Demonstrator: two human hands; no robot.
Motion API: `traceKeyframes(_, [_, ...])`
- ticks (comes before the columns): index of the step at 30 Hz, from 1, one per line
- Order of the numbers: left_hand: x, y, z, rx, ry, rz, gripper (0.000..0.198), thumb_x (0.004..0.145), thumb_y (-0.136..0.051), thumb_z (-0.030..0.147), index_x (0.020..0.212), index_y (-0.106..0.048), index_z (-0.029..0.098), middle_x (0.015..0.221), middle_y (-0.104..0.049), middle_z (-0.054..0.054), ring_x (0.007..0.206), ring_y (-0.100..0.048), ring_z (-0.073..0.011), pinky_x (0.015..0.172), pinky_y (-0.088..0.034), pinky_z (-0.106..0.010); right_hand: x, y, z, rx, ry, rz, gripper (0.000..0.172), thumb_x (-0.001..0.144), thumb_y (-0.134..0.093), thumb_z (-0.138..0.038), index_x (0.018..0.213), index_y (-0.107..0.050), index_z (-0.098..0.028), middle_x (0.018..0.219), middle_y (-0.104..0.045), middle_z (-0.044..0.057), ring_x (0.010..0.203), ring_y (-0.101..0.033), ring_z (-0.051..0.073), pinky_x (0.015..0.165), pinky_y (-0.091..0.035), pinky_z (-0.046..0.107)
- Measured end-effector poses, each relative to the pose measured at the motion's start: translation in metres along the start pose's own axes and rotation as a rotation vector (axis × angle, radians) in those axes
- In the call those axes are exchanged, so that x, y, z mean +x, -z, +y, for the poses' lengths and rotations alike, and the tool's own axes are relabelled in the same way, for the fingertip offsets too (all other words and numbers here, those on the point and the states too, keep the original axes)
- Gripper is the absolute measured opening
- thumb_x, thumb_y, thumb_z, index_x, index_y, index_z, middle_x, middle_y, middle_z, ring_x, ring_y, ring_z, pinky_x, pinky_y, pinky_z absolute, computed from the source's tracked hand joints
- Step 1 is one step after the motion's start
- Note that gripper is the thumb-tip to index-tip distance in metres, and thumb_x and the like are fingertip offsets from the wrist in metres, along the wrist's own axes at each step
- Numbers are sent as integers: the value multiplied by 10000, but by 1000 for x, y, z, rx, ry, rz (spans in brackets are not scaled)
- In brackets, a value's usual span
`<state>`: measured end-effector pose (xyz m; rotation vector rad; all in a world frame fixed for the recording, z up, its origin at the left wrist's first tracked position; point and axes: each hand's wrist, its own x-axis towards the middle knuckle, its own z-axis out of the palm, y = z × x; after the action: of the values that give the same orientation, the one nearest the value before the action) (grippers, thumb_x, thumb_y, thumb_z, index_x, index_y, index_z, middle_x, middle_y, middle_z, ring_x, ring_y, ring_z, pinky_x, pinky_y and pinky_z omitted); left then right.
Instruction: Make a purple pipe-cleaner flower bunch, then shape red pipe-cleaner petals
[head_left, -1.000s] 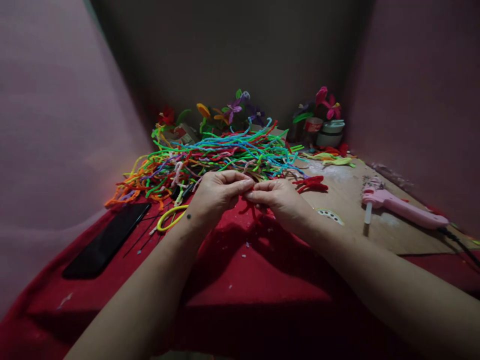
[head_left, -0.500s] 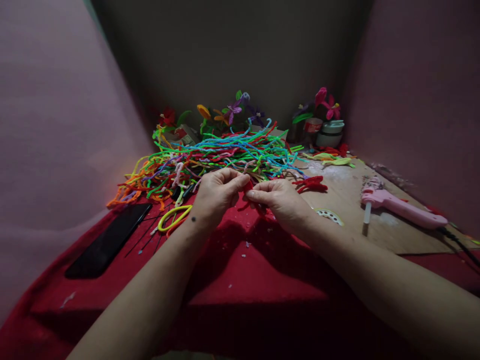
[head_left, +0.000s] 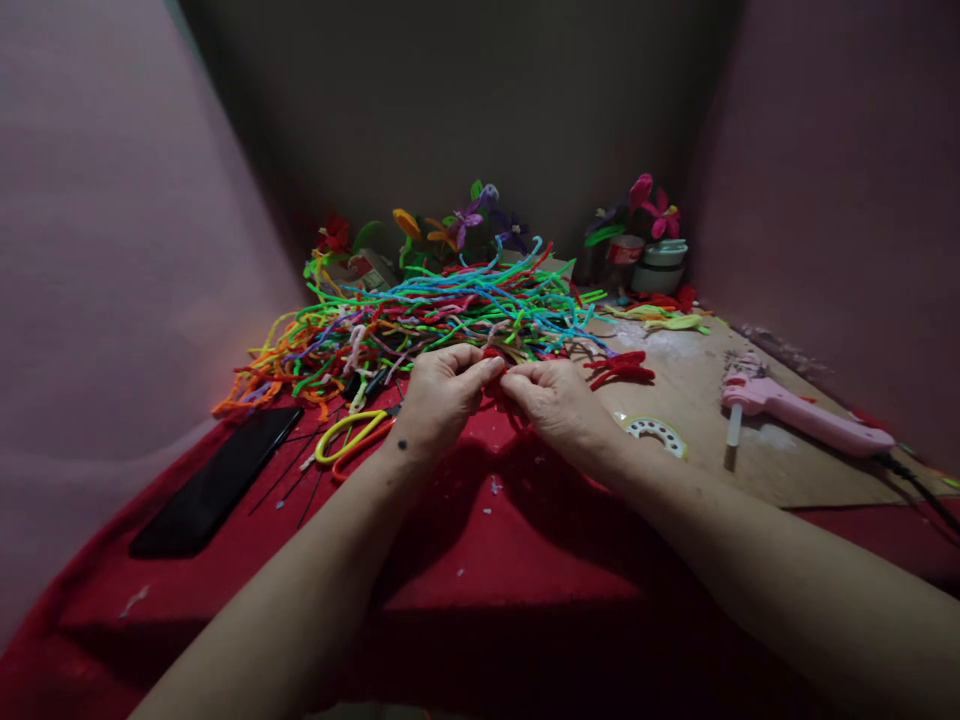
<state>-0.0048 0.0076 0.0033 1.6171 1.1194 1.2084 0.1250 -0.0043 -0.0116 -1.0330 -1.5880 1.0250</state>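
Between my two hands, in front of the pipe cleaner heap, is a small red pipe cleaner piece, mostly covered by fingers. My left hand pinches it between thumb and forefinger. My right hand pinches the same red piece, its fingertips nearly touching the left thumb. A large pile of coloured pipe cleaners lies just behind. Right of my right hand, red bent pieces rest on a brown board, with a white tape roll partly behind my right wrist.
Yellow-and-orange-handled scissors and a black phone lie to the left on the red cloth. A pink glue gun with a cord is on the right. Fuzzy flowers and a lidded jar stand at the back.
My left hand has shifted slightly right and its wrist has turned. My right hand has moved a little right. More of the scissors and the tape roll shows now.
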Motion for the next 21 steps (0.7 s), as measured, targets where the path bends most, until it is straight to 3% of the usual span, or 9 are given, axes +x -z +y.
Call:
traceKeyframes(4, [-2,-4,3,92,11,11,213,730,-573,232,549,-501,146,434,-459,57,366,-351,-38,382,-272,-177,-1,-2,2,-53,6,51,273,734,-407,-235,488,-487,-149,443,-413,-37,430,-333,67,453,-248,221])
traceKeyframes(12, [-3,-5,-1,273,-55,19,196,743,-557,270,587,-521,156,441,-506,46,382,-444,-77,399,-334,-196,-2,-3,3,-165,1,67,281,729,-422,-224,459,-457,-154,413,-356,-48,403,-297,55,418,-203,213])
traceKeyframes(16, [-2,-2,0,106,23,-58,222,746,-565,279,574,-495,156,425,-514,35,357,-444,-79,374,-318,-196,-1,-1,1,-42,-93,-10,249,720,-429,-199,511,-550,-140,419,-465,-21,383,-367,68,403,-253,211])
traceKeyframes(21, [0,2,-2,-139,150,-102,244,732,-608,316,586,-499,154,403,-503,39,319,-381,-54,341,-248,-181,1,0,0,161,-153,-18,232,687,-446,-169,470,-524,-144,486,-576,21,345,-382,59,369,-271,215])
